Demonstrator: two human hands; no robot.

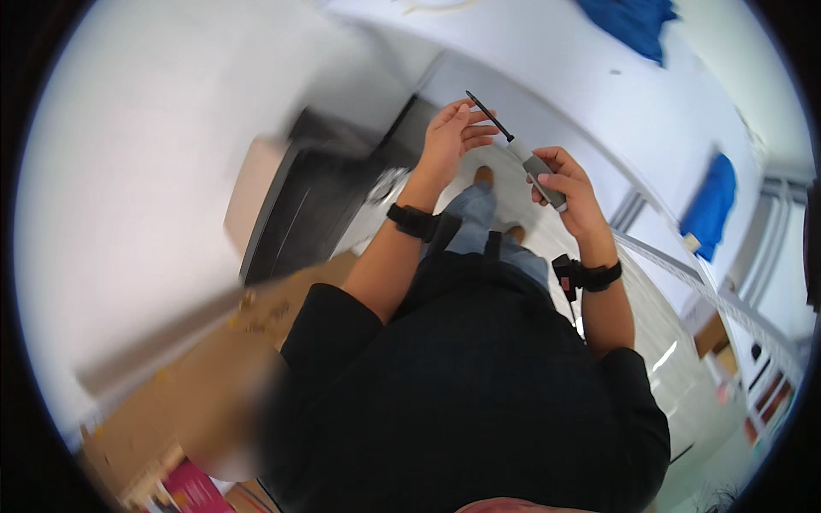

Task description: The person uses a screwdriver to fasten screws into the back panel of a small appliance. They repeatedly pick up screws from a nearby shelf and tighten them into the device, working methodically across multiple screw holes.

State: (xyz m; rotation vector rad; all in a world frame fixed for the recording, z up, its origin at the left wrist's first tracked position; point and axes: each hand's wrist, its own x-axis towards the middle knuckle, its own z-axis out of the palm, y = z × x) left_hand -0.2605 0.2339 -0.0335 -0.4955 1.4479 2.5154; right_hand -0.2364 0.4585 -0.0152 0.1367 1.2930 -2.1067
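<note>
My right hand (575, 192) is wrapped around the handle of a screwdriver (522, 152). The tool has a thick two-tone grey handle and a long, thin black shaft that points up and to the left. Beside the shaft is my left hand (453, 141), its fingers spread apart. The screwdriver's tip lies close to the left index finger; whether they touch I cannot tell. A black strap with a small device circles each wrist.
A white table (513, 43) stretches across the top and right, with blue cloths (714, 205) on it. At left stands a dark cabinet-like box (304, 214) near the white wall. Cardboard (145, 427) lies at lower left. A metal rack (753, 316) stands at right.
</note>
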